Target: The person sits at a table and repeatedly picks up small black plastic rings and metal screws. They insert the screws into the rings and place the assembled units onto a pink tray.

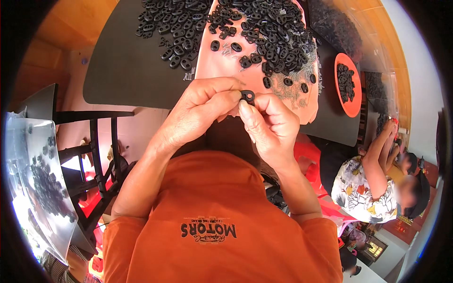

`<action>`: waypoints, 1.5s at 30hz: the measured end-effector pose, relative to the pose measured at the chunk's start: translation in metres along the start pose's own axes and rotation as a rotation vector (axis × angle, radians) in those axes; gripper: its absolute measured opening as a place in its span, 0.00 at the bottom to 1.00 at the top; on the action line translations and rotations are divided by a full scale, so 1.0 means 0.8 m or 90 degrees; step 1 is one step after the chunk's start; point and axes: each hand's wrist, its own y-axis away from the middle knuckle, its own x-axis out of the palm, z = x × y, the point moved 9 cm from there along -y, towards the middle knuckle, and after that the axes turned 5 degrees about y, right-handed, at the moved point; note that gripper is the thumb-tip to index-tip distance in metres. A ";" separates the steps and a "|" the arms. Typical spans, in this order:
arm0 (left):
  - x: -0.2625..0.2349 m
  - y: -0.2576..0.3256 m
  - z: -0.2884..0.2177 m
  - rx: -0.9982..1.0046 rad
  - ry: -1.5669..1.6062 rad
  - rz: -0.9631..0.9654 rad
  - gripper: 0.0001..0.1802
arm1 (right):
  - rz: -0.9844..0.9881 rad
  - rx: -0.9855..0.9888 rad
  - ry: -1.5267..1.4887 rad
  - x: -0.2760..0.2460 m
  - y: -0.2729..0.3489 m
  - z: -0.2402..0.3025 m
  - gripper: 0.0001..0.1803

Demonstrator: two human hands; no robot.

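A: Where is the small black oval piece of plastic with holes (247, 96)?

B: It is at the near edge of the flat pink sheet (214, 66), between both bare hands. The left hand (200, 106) has its thumb and forefinger clamped on the left end. The right hand (273, 126) pinches the other end, also with thumb and forefinger. The remaining fingers of both are curled inward.

A: How will it behave when one holds it?

B: I judge it very light and quite stiff, because it looks like moulded plastic. The surface seems smooth, so it may slip or turn if the pinch is weak. I do not think it is fragile.

A: And where should one take it?

B: By the rounded ends, I would say, so that the holes remain free. Whether something sits inside, I cannot tell; the fingertips hide a part.

A: What lies around?

B: On the far part of the sheet, a heap of similar black oval pieces (278, 28); toward its right side, many tiny clear-looking bits (286, 92). Left of the sheet, a second black heap (180, 27) on the dark grey table (122, 61). Right of the sheet, a round orange-red tray (352, 110) with more pieces.
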 end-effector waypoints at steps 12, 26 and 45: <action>0.001 0.000 0.004 -0.033 -0.046 0.043 0.10 | 0.079 -0.011 0.122 -0.003 -0.009 0.011 0.10; 0.004 -0.001 0.007 -0.095 -0.068 0.053 0.12 | 0.195 -0.345 0.544 0.007 -0.014 0.057 0.21; 0.013 -0.009 0.008 -0.091 -0.112 0.070 0.09 | 0.326 -0.348 0.620 0.014 -0.027 0.051 0.17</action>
